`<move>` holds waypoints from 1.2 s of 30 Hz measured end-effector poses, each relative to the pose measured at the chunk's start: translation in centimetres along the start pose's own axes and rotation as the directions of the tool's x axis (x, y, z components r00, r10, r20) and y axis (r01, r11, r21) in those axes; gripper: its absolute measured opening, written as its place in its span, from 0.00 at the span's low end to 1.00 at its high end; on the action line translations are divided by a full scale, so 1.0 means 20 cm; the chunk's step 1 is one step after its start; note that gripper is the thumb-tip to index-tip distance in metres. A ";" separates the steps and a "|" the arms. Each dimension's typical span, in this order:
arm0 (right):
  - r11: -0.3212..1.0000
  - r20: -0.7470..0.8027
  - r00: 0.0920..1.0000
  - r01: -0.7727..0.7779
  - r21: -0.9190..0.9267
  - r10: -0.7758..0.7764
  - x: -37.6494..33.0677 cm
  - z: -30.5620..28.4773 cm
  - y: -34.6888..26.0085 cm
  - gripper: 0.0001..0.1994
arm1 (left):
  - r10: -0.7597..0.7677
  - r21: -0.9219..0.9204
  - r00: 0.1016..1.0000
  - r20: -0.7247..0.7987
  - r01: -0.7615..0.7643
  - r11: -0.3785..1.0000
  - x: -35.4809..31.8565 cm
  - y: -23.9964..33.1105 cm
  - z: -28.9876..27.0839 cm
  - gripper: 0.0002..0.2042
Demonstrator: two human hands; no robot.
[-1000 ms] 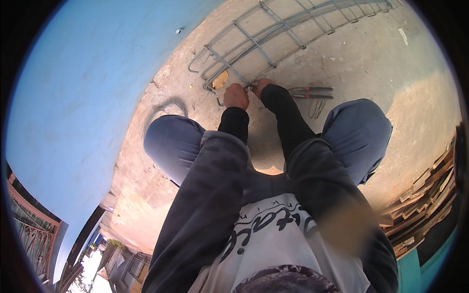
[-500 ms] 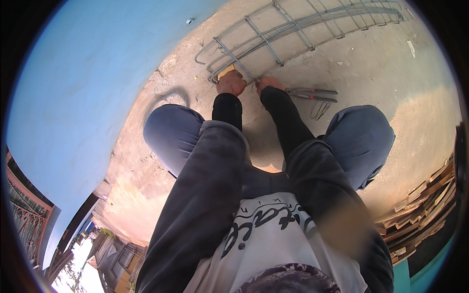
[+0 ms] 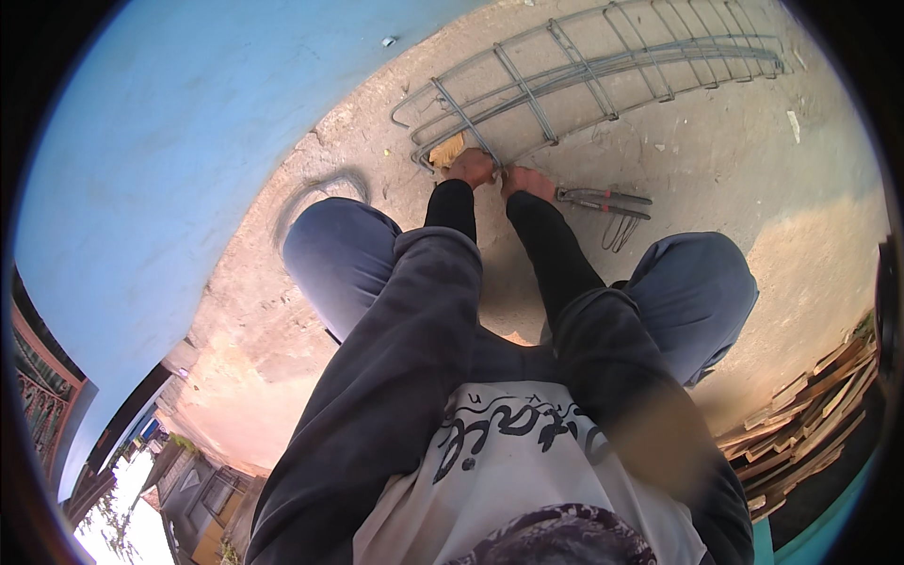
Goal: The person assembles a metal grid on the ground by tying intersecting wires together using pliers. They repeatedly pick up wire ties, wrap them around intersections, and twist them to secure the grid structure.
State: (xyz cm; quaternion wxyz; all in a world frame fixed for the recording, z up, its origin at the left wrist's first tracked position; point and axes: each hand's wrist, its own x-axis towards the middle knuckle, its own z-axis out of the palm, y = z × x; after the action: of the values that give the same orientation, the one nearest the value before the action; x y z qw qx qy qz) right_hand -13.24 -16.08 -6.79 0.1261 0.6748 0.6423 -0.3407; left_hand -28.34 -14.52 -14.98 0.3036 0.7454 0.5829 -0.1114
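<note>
My left hand (image 3: 472, 168) is closed at the near end of a steel rebar cage (image 3: 527, 94), its fingertips by the lower corner of a crosswise stirrup (image 3: 461, 118). Against that same corner, from the other side, my right hand (image 3: 529, 182) is closed too. The fingers hide whatever they pinch. A yellowish block (image 3: 446, 151) lies under the cage's end, just beyond my left hand. Pincers (image 3: 607, 201) with red on the handles rest on the ground to the right of my right hand, with bent wire pieces (image 3: 620, 231) next to them.
A loose coil of thin wire (image 3: 315, 193) lies beside my left knee. Along the left runs a blue wall (image 3: 188, 141). Stacked wooden strips (image 3: 810, 414) are at the lower right. The cage stretches away to the far right over rough concrete (image 3: 697, 169).
My left hand has shifted right, off the yellowish block and closer to my right hand at the stirrup corner. The right hand stays by that corner. The whole view has shifted slightly.
</note>
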 end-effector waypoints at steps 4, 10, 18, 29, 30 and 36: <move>1.000 -0.008 1.000 -0.017 -0.015 0.017 -0.01 -0.02 0.03 0.11 | -0.033 -0.224 0.969 0.244 0.090 0.970 0.02 0.08 -0.15 0.14; 0.998 -0.006 0.999 -0.052 0.017 0.052 -0.01 -0.03 0.01 0.12 | -0.034 -0.189 0.999 -0.006 0.032 0.981 0.01 0.00 -0.07 0.09; 0.996 0.007 0.996 -0.089 -0.013 0.089 0.03 0.00 0.07 0.15 | -0.055 0.146 0.987 -0.150 0.077 0.986 -0.01 0.14 0.04 0.08; 0.997 0.023 0.997 -0.069 0.021 0.069 0.01 0.02 0.00 0.15 | -0.828 -0.990 0.561 0.004 0.120 0.076 -0.18 0.38 -0.09 0.10; 0.997 0.027 0.997 -0.072 0.027 0.071 0.01 0.02 -0.01 0.14 | -0.842 -0.982 0.536 -0.062 0.118 0.147 -0.20 0.39 -0.09 0.09; 0.996 0.001 0.997 -0.077 0.051 0.077 -0.01 -0.01 -0.01 0.12 | -0.797 -0.919 0.597 -0.089 0.259 0.297 -0.27 0.44 -0.17 0.12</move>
State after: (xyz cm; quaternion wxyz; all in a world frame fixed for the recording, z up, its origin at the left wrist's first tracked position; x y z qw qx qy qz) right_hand -13.40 -16.18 -6.44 0.1215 0.7023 0.6070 -0.3514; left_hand -22.33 -18.12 -6.72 0.3831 0.2445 0.8394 0.2980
